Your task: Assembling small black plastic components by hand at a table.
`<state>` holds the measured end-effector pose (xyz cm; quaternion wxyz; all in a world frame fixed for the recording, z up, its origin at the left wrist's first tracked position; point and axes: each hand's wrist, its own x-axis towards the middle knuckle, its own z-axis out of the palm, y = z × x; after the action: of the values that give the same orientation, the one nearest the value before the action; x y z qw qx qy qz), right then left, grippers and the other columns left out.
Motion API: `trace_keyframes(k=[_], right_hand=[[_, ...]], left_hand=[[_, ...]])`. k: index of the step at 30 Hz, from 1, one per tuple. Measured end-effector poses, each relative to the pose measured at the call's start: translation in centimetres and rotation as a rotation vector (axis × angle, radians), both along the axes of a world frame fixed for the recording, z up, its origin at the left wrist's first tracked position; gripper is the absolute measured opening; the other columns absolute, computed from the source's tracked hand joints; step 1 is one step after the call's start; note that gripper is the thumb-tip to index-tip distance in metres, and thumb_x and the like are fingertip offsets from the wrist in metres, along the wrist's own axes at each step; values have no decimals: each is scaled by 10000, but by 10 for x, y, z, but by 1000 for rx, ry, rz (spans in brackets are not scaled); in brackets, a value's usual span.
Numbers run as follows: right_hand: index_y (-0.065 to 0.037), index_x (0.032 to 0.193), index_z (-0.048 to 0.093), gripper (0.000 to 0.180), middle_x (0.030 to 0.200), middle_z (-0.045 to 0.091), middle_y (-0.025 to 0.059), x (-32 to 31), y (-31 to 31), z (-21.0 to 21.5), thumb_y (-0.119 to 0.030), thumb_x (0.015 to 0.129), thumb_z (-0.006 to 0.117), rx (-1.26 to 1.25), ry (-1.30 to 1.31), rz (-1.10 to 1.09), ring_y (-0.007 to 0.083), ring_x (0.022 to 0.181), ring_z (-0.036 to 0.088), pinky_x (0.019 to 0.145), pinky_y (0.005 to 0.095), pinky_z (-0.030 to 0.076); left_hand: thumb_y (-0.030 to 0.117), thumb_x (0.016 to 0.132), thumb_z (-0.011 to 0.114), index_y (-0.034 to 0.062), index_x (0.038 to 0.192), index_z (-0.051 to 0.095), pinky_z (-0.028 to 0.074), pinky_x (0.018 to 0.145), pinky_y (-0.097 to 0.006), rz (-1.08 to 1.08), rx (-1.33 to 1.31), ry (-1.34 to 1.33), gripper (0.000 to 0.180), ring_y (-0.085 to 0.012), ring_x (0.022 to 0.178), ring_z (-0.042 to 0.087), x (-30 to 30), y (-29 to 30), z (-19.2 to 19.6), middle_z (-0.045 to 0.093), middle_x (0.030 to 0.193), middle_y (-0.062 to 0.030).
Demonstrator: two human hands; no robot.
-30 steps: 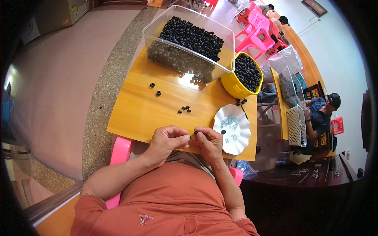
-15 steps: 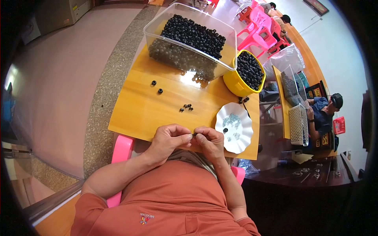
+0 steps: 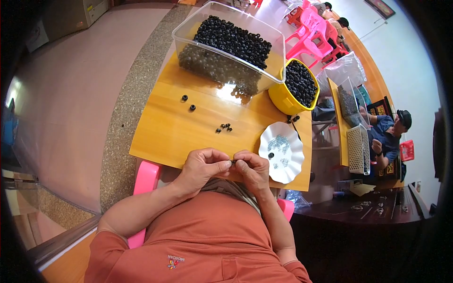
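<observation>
In front of my belly, at the table's near edge, my left hand [image 3: 202,170] and my right hand [image 3: 253,171] meet fingertip to fingertip. Both are closed in a pinch on a small black piece [image 3: 233,162], mostly covered by the fingers. Just right of my right hand lies a white scalloped plate [image 3: 295,162], bearing many tiny pale, shiny bits [image 3: 279,144] and one black ring-shaped piece [image 3: 271,155]. A small cluster of black pieces [image 3: 227,127] sits beyond my hands. Two black ring-shaped pieces [image 3: 192,108] lie farther left on the wood.
At the table's [image 3: 160,137] far side stands a clear plastic bin [image 3: 226,87] part-filled with black ring-shaped pieces. A yellow tub [image 3: 282,99] full of them is beside it. To the right, a co-worker [image 3: 388,134] sits by a white perforated basket [image 3: 357,151]. Pink chairs [image 3: 309,37] stand beyond.
My hands keep the same pinch, almost unmoved. At the right, the co-worker's hand and arm have shifted downward in the picture, away from the clear box.
</observation>
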<state>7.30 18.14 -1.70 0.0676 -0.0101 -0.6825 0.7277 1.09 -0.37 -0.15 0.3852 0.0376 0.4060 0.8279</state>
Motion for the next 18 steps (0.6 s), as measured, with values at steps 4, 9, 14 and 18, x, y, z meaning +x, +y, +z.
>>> trace_keyframes(k=[4,9,14,18], right_hand=[[32,951,634,147,922,619,68,0,-4,5,-95,882,661,19,13,-20,117,818,572,722,232,470],[29,932,628,132,891,608,63,-2,-3,6,-96,893,644,67,44,6,121,811,550,727,234,446],[24,928,623,153,883,602,59,-2,-6,10,-126,905,634,39,31,8,119,806,545,728,232,443],[24,922,619,170,882,599,55,-1,-5,10,-145,909,634,61,40,17,111,803,540,723,229,440]], left_hand=[[24,847,670,-2,950,636,563,715,-253,-21,2,29,112,-127,764,646,0,2,-3,663,881,-64],[26,846,672,-3,952,637,565,724,-255,-50,-5,24,115,-123,772,644,3,1,1,662,881,-66],[29,846,672,-5,952,637,564,726,-255,-42,-13,24,117,-120,770,641,3,1,0,660,881,-63],[30,848,671,-4,951,638,557,717,-248,-40,-9,29,114,-118,761,640,3,1,-1,662,872,-62]])
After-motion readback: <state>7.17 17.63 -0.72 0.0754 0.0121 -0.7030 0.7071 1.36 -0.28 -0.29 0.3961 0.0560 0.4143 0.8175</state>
